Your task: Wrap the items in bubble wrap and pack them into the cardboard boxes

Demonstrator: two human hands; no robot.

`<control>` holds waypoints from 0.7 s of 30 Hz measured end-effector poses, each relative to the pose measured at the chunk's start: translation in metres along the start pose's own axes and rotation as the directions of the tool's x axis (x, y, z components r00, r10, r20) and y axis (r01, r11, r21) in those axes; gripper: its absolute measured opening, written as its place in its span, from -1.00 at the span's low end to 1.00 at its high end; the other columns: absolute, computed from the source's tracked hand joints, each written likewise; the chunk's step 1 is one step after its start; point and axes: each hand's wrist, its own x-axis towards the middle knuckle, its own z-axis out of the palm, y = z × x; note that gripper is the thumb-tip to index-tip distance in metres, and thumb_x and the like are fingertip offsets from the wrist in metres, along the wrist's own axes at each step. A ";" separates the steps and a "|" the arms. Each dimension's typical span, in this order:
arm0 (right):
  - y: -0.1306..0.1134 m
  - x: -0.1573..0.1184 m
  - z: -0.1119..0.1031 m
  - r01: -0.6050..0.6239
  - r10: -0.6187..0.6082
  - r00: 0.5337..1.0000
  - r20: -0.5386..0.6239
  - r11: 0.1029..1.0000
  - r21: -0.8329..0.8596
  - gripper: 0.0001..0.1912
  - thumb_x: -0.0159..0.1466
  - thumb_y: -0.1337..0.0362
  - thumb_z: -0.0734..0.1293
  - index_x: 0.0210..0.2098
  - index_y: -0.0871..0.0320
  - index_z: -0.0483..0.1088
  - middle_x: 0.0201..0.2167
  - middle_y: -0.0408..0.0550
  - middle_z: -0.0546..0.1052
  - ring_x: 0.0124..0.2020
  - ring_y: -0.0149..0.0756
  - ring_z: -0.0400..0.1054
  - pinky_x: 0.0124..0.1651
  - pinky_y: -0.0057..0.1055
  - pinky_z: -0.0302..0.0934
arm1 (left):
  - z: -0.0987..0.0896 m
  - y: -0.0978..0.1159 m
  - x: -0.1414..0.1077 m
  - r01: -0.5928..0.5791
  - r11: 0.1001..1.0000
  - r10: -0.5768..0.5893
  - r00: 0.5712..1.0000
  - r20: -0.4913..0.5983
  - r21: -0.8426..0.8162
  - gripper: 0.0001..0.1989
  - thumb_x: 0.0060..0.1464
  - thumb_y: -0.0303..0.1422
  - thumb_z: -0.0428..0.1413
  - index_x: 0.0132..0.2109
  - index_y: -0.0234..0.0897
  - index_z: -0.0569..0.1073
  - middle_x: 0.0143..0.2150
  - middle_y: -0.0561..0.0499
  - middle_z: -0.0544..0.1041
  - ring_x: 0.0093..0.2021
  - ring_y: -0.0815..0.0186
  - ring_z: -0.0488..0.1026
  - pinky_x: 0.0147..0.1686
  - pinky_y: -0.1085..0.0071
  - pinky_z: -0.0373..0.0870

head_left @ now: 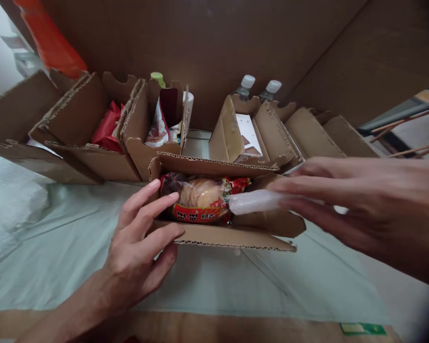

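Observation:
An open cardboard box [232, 238] lies in front of me. In it is a red and clear bag of rice crackers [200, 197], its round crackers showing through the film. My left hand [143, 238] grips the box's left end, the thumb low on the outside of the front wall and the fingers reaching over the rim. Over the right part of the box, my right hand [336, 200] pinches a folded strip of whitish translucent plastic wrap [253, 202]. The strip's left end meets the cracker bag's right side. Motion blurs the right fingers slightly.
Behind stands a row of cardboard bins [89, 157], some holding a red packet [109, 126] and a patterned bag [159, 128]. Two white-capped bottles [246, 85] show behind them. Bubble wrap [14, 205] lies left on the pale green cloth [214, 286].

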 end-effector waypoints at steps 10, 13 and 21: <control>0.015 0.006 0.126 0.376 -0.267 0.839 0.475 0.915 -0.150 -0.58 0.21 0.27 0.45 -0.73 0.03 0.32 -0.74 -0.13 0.38 -0.59 -0.28 0.34 -0.37 -0.22 0.16 | 0.002 -0.008 0.003 0.003 1.000 -0.003 1.000 -0.002 -0.030 -0.75 0.13 -0.52 0.16 -0.12 -0.05 0.50 0.17 0.01 0.54 0.41 -0.07 0.24 0.24 -0.23 0.39; 0.003 0.014 0.105 0.379 -0.223 0.750 0.622 0.916 -0.129 -0.82 0.20 0.33 0.43 -0.53 0.02 0.53 -0.65 -0.14 0.50 -0.57 -0.27 0.39 -0.42 -0.27 0.17 | 0.004 -0.008 0.004 -0.007 0.998 0.007 1.000 -0.004 -0.061 -0.67 0.12 -0.54 0.16 -0.04 -0.02 0.50 0.21 0.00 0.50 0.43 -0.07 0.21 0.28 -0.23 0.35; -0.006 -0.072 -0.004 0.004 -0.017 0.998 -0.054 0.973 -0.233 -0.74 0.38 -0.01 0.33 -0.05 -0.14 0.60 -0.18 -0.08 0.68 -0.30 -0.24 0.54 -0.35 -0.26 0.38 | 0.012 -0.019 -0.031 0.232 0.938 -0.279 0.947 -0.161 -0.258 0.00 0.10 -0.28 0.30 0.51 0.12 -0.08 0.60 0.06 -0.19 0.55 -0.16 -0.14 0.46 -0.25 -0.09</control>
